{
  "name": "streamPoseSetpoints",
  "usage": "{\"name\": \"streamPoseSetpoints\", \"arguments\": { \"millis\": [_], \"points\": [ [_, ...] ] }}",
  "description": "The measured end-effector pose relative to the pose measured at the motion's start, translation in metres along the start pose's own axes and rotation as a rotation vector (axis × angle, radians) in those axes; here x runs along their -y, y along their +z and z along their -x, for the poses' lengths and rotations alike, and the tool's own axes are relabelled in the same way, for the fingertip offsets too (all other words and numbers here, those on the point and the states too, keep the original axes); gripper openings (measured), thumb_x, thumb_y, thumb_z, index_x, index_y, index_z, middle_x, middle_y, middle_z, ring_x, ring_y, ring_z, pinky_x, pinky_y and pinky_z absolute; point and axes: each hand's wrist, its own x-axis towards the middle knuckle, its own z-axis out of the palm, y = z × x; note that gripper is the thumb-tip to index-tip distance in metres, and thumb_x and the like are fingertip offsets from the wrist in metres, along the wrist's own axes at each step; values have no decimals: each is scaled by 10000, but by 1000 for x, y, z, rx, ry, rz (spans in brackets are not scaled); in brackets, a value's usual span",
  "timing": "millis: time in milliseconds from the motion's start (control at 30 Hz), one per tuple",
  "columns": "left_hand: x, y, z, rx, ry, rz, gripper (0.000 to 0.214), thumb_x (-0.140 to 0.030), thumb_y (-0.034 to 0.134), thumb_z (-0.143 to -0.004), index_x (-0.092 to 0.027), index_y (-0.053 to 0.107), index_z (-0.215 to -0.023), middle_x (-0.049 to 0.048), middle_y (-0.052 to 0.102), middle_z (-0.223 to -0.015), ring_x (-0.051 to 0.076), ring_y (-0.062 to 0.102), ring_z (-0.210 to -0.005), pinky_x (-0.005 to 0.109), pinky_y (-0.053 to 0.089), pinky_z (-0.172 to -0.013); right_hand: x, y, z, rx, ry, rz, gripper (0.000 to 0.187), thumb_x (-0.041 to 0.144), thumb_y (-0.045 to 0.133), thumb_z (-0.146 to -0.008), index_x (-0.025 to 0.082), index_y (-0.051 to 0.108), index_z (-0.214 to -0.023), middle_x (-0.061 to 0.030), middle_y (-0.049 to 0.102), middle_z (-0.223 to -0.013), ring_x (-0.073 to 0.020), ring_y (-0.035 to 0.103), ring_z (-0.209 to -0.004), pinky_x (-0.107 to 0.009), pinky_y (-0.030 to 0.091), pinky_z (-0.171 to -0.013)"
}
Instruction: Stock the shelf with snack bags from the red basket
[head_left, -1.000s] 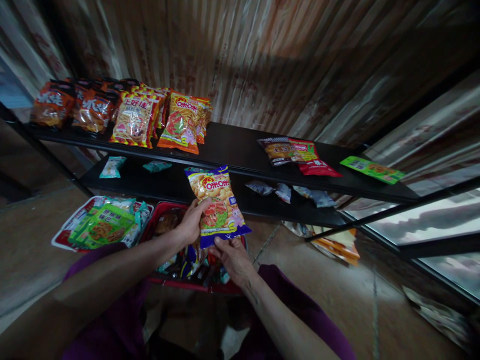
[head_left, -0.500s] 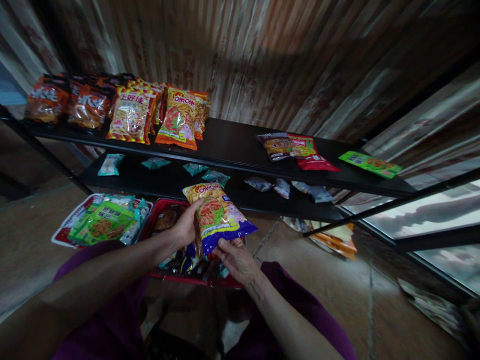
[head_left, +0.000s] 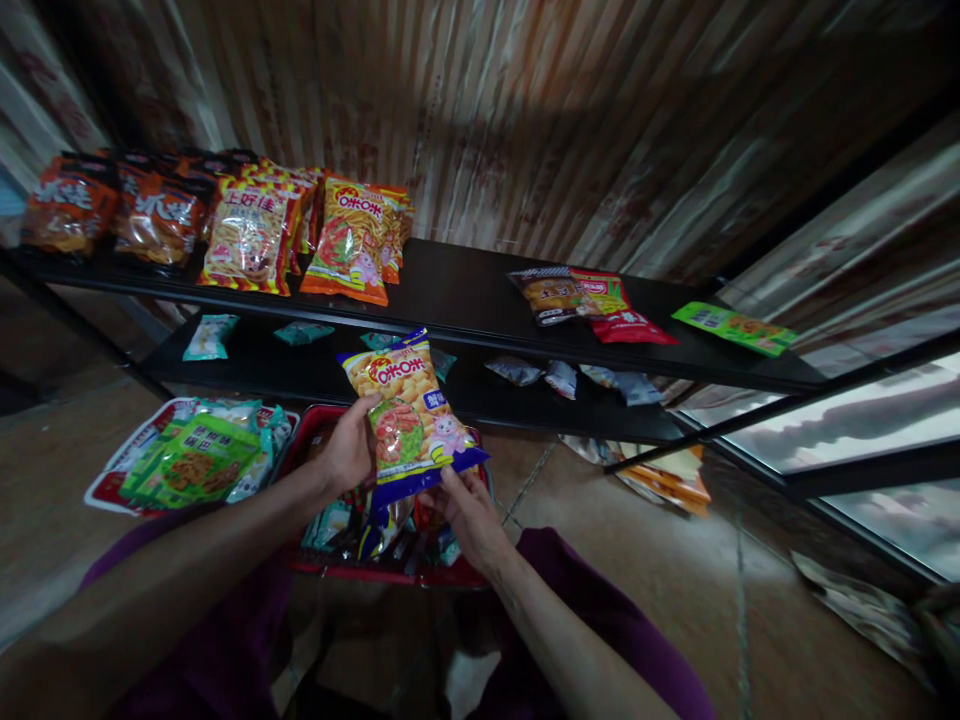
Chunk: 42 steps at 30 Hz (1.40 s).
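Between my two hands is a yellow and blue snack bag (head_left: 409, 410) with a pink cartoon figure, tilted with its printed front toward me. My left hand (head_left: 351, 445) is closed on its left edge, the thumb lying over the front. At the bottom right corner my right hand (head_left: 469, 515) pinches the blue seal. Below the bag sits a red basket (head_left: 360, 577) holding several packets, partly hidden by my hands. On the upper shelf, orange snack bags (head_left: 349, 240) of a similar design stand in a row.
The black upper shelf (head_left: 457, 290) also bears yellow-red bags (head_left: 247, 235), dark orange bags (head_left: 161, 210), a brown bag (head_left: 551, 297), a red bag (head_left: 626, 318) and a green packet (head_left: 735, 328). Small packets lie on the lower shelf (head_left: 480, 395). Left stands a white-rimmed basket (head_left: 112, 480) with green packets.
Both hands have shifted slightly left with the snack bag, which is now more upright and faces me more squarely. The view has also shifted a little.
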Motion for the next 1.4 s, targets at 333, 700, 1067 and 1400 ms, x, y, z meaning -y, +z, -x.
{"name": "streamPoseSetpoints", "arguments": {
  "millis": [333,700,1067,1400],
  "points": [
    [-5,-15,-1,-31,-37,-15,581,-291,494,-732,-101,491,-1281,131,708,-1021,320,667,-930,528,458,-902,12,-13,-14,33,-8,48,426,426,747,-690,247,665,-1068,-36,699,-1012,-192,657,-857,-317,584,-654],
    [-3,-30,-2,33,-52,-180,478,-338,548,-763,-146,538,-1200,116,689,-1066,281,648,-969,440,459,-894,5,-9,-14,18,48,142,472,370,776,-664,204,656,-1090,-48,725,-919,-188,684,-754,-283,583,-577],
    [1,-21,-2,-296,363,-614,232,-250,740,-663,-177,597,-830,14,638,-811,167,602,-792,290,461,-770,-4,-17,-23,-159,-82,281,469,403,745,-685,219,663,-1109,-19,731,-931,-202,678,-770,-345,580,-666],
    [14,-5,12,86,197,-346,666,-234,767,-685,-226,488,-1289,106,581,-1260,270,501,-1205,372,375,-1012,-12,-23,-18,-37,-754,1106,527,225,590,-828,261,474,-1341,-82,512,-1370,-278,458,-1273,-502,354,-1077]
  ]
}}
